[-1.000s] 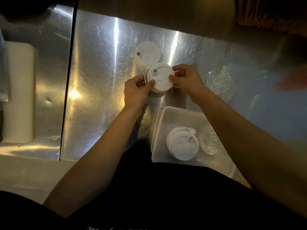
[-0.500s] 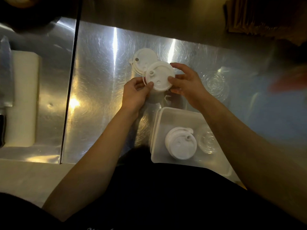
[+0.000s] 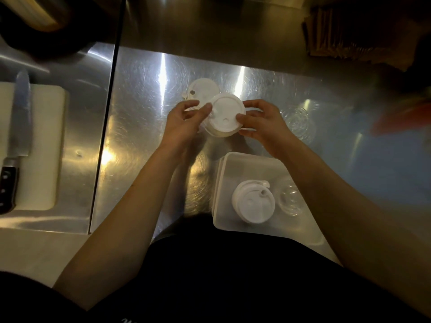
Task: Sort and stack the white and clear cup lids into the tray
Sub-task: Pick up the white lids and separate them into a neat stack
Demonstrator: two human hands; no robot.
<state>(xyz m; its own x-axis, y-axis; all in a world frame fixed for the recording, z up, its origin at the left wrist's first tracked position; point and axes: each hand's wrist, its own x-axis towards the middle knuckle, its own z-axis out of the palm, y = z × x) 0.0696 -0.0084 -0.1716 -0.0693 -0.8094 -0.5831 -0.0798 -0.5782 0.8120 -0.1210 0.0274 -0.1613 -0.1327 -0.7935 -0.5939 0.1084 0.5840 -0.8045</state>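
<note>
A small stack of white lids [image 3: 225, 115] is held above the steel counter between my left hand [image 3: 186, 122] and my right hand [image 3: 263, 124], each pinching one side. Behind it more white lids [image 3: 200, 92] lie on the counter. To the right of my right hand a pile of clear lids [image 3: 298, 120] rests on the counter. The translucent tray [image 3: 233, 164] sits near the front edge; inside it stand a stack of white lids [image 3: 253, 203] and, to its right, clear lids [image 3: 290, 201], partly hidden by my right forearm.
A white cutting board [image 3: 39, 145] with a knife [image 3: 16, 136] on it lies at the left, past a dark seam in the steel counter [image 3: 144, 127]. A brown cardboard-like object [image 3: 349, 31] stands at the back right. A blurred red and blue shape [image 3: 401, 117] sits at the right.
The held white lids have been turned between my hands, so the sip hole now faces me instead of the upper left. The view has shifted slightly.
</note>
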